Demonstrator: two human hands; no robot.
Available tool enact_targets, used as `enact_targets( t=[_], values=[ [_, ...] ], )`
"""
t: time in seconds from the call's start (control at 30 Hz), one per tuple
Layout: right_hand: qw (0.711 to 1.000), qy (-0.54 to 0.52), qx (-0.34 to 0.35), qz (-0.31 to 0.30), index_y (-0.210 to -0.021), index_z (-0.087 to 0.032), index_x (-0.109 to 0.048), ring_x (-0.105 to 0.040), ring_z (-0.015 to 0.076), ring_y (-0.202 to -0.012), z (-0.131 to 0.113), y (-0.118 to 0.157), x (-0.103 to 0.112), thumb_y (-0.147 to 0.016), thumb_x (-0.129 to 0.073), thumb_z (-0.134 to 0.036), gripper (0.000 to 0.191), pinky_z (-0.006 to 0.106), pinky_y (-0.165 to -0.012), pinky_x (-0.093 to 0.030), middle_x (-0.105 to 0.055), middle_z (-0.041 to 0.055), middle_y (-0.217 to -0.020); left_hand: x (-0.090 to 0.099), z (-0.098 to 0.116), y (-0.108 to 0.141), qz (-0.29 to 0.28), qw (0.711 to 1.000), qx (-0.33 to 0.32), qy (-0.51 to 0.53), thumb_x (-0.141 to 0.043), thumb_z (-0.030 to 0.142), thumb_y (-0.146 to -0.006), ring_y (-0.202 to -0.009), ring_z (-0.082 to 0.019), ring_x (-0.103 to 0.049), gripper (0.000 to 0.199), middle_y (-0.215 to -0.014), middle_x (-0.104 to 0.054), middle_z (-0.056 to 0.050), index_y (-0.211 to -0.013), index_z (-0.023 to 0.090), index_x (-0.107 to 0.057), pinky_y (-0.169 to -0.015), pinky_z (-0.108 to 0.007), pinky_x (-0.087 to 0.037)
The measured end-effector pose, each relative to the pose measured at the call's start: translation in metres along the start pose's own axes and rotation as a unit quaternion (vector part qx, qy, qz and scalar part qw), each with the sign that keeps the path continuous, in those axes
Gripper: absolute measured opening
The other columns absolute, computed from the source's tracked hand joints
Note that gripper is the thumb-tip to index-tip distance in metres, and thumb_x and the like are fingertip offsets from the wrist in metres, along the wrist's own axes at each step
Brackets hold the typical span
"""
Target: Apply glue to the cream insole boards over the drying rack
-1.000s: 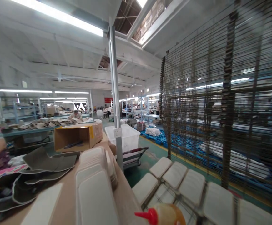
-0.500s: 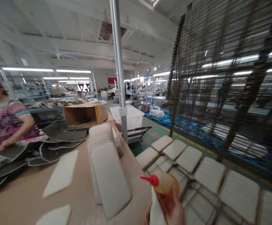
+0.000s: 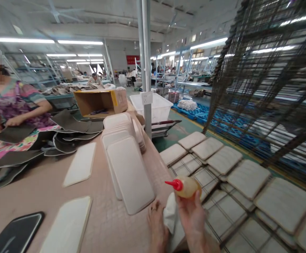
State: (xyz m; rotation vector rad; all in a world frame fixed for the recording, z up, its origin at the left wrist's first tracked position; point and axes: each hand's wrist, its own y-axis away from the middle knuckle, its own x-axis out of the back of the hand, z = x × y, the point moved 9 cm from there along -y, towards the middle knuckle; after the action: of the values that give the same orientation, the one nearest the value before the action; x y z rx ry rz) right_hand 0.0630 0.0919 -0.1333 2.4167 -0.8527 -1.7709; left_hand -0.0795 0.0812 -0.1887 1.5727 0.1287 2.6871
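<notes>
My right hand [image 3: 192,212] is closed round a squeeze bottle [image 3: 190,187] of amber liquid. Its red nozzle points left. My left hand [image 3: 157,221] is at the table's right edge, close to the stack of pads, with its fingers loosely bent and apart. Between my hands shows a white cloth-like piece [image 3: 171,211]; whether either hand grips it is unclear. Just beyond my left hand lies the stack of pale rounded pads [image 3: 130,172], fanned along the table edge.
Separate pale pads [image 3: 67,223] and a dark pad [image 3: 17,232] lie on the brown table [image 3: 108,228]. Right of it, wire racks [image 3: 221,211] carry more pads. A post [image 3: 146,70], an open carton [image 3: 97,100] and a white bin [image 3: 158,109] stand ahead. A co-worker [image 3: 16,98] handles grey sheets.
The view has tipped down, showing more of the table and the dark pad. More of both hands shows, and the bottle stays in my right hand. The co-worker's second hand has come into view.
</notes>
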Motion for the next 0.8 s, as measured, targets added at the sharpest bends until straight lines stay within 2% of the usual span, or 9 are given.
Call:
enact_targets(
  t=[0.1,0.17,0.27,0.37,0.47,0.57,0.7,0.8],
  values=[
    [0.999,-0.025,-0.010,-0.020,-0.103,-0.018,-0.064,-0.062,0.0206,-0.091,0.034,-0.024,-0.006,-0.063,-0.081,-0.036,0.046,0.032,-0.074,-0.055,-0.067,0.0070,-0.100,-0.013,-0.012,-0.001,0.013,1.000,-0.011,-0.008,-0.049,-0.001,-0.052,-0.126,-0.025,-0.042,0.075,-0.136,-0.048,-0.015,-0.126,0.010,-0.050,-0.105,-0.038,-0.033],
    [0.998,-0.043,-0.012,-0.037,-0.102,-0.018,-0.064,-0.061,0.0211,-0.094,0.053,-0.041,-0.015,-0.062,-0.081,-0.036,0.047,0.033,-0.077,-0.054,-0.066,0.0072,-0.102,-0.020,-0.020,-0.001,0.018,1.000,-0.011,-0.013,-0.046,-0.002,-0.055,-0.129,-0.023,-0.040,0.080,-0.140,-0.044,-0.016,-0.135,0.008,-0.040,-0.106,-0.038,-0.033],
    [0.996,-0.063,0.001,-0.063,-0.104,-0.021,-0.064,-0.058,0.0213,-0.100,0.068,-0.067,-0.029,-0.060,-0.082,-0.038,0.051,0.032,-0.082,-0.052,-0.065,0.0054,-0.106,-0.033,-0.031,-0.003,-0.014,1.000,0.015,-0.024,-0.038,0.000,-0.071,-0.130,-0.023,-0.039,0.069,-0.143,-0.039,-0.018,-0.139,0.005,-0.032,-0.103,-0.040,-0.036],
    [0.994,-0.061,0.016,-0.086,-0.099,-0.021,-0.065,-0.058,0.0209,-0.100,0.075,-0.088,-0.035,-0.057,-0.083,-0.039,0.049,0.030,-0.083,-0.050,-0.065,0.0055,-0.104,-0.044,-0.037,-0.006,-0.036,0.998,0.025,-0.041,-0.022,0.000,-0.082,-0.129,-0.023,-0.041,0.059,-0.143,-0.039,-0.017,-0.140,0.007,-0.033,-0.101,-0.041,-0.039],
    [0.994,-0.041,0.014,-0.097,-0.098,-0.019,-0.065,-0.059,0.0211,-0.098,0.082,-0.103,-0.025,-0.058,-0.082,-0.038,0.047,0.029,-0.080,-0.051,-0.065,0.0075,-0.102,-0.051,-0.042,-0.009,-0.009,0.998,0.003,-0.059,-0.026,-0.003,-0.081,-0.126,-0.022,-0.045,0.061,-0.140,-0.043,-0.016,-0.140,0.011,-0.035,-0.101,-0.038,-0.040],
    [0.995,-0.018,-0.001,-0.094,-0.100,-0.016,-0.065,-0.059,0.0232,-0.099,0.092,-0.113,-0.007,-0.061,-0.081,-0.038,0.048,0.029,-0.078,-0.052,-0.065,0.0099,-0.102,-0.060,-0.046,-0.009,0.007,0.997,-0.037,-0.072,-0.037,-0.007,-0.074,-0.125,-0.025,-0.046,0.076,-0.138,-0.046,-0.018,-0.146,0.013,-0.019,-0.101,-0.037,-0.041],
    [0.997,0.005,-0.012,-0.081,-0.105,-0.015,-0.063,-0.059,0.0254,-0.100,0.099,-0.117,0.004,-0.062,-0.080,-0.040,0.052,0.032,-0.077,-0.053,-0.064,0.0108,-0.105,-0.071,-0.045,-0.006,-0.023,0.992,-0.080,-0.093,-0.041,-0.008,-0.071,-0.124,-0.029,-0.046,0.091,-0.140,-0.043,-0.017,-0.146,0.020,0.002,-0.101,-0.043,-0.040],
    [0.997,0.021,-0.025,-0.073,-0.102,-0.014,-0.064,-0.060,0.0252,-0.097,0.104,-0.115,0.002,-0.061,-0.080,-0.042,0.052,0.034,-0.078,-0.053,-0.064,0.0113,-0.104,-0.068,-0.037,-0.003,-0.037,0.989,-0.105,-0.093,-0.043,-0.007,-0.070,-0.127,-0.031,-0.042,0.092,-0.145,-0.036,-0.015,-0.146,0.025,-0.001,-0.099,-0.047,-0.041]
  ],
)
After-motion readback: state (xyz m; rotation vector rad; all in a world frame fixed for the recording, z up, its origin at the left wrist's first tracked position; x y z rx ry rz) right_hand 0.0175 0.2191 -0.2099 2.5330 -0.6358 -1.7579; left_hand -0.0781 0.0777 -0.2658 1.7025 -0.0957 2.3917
